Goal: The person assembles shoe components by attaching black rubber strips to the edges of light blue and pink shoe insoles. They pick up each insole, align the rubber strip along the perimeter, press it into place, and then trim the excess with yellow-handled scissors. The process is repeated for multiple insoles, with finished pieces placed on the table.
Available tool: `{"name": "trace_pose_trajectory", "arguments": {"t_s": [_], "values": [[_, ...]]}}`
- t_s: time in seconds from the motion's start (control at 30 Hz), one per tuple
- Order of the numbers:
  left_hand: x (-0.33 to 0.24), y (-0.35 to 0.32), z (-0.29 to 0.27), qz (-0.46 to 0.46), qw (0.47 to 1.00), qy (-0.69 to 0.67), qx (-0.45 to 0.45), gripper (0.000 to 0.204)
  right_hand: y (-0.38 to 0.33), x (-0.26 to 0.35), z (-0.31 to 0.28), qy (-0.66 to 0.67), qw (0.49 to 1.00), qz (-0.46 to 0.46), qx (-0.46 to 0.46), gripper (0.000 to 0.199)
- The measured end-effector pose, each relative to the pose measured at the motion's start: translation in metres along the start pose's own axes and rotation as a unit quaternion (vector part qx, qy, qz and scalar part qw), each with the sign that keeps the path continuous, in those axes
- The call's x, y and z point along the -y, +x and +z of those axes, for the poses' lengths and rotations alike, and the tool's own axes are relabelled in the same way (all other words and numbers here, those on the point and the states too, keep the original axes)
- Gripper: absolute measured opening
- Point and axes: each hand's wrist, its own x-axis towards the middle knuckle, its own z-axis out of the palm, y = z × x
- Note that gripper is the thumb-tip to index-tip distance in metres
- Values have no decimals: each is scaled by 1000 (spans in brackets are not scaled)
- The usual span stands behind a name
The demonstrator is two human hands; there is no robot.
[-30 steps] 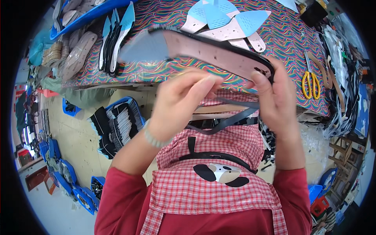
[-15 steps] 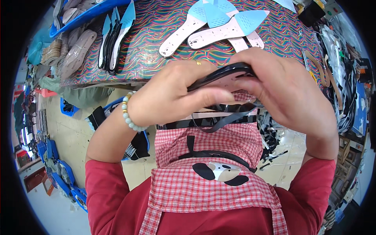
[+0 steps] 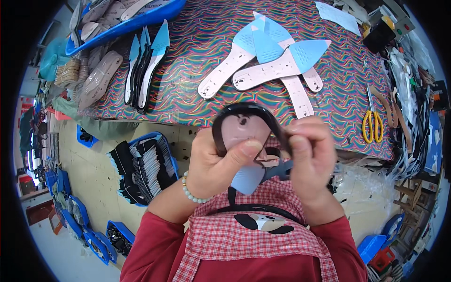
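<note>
Close over my apron, an insole [image 3: 240, 129] is held with its heel end up and its blue pointed toe [image 3: 248, 179] toward me. My left hand [image 3: 209, 160] grips it from the left, thumb pressed on the pinkish face. A glossy black edging strip [image 3: 256, 109] curves round the heel and runs off to the right. Pinched fingers of my right hand [image 3: 310, 157] hold that strip near the insole's right side. A lighter band and dark strip ends behind the insole are partly hidden.
On the patterned table, several blue-tipped insoles [image 3: 268, 73] overlap, and more black-edged ones [image 3: 146, 66] stand stacked at left. Yellow-handled scissors [image 3: 372, 126] lie at right. A blue tray [image 3: 127, 26] of insoles sits far left. Below is a blue bin [image 3: 173, 160] of black pieces.
My hands have drawn lower and the insole has tilted, so its heel face and blue toe now show. The right hand has moved from the insole's far end onto the strip.
</note>
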Motion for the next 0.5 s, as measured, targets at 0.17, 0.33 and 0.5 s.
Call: {"name": "trace_pose_trajectory", "arguments": {"t_s": [0.17, 0.33, 0.5], "values": [[11, 8, 12, 61, 994, -39, -78, 56, 3, -9, 24, 0, 999, -34, 39, 13], [13, 22, 16, 96, 992, -63, -50, 44, 13, -6, 18, -70, 992, -94, 46, 19], [26, 22, 7, 42, 984, -170, -41, 40, -8, -16, 2, -148, 977, -73, 138, 18]]}}
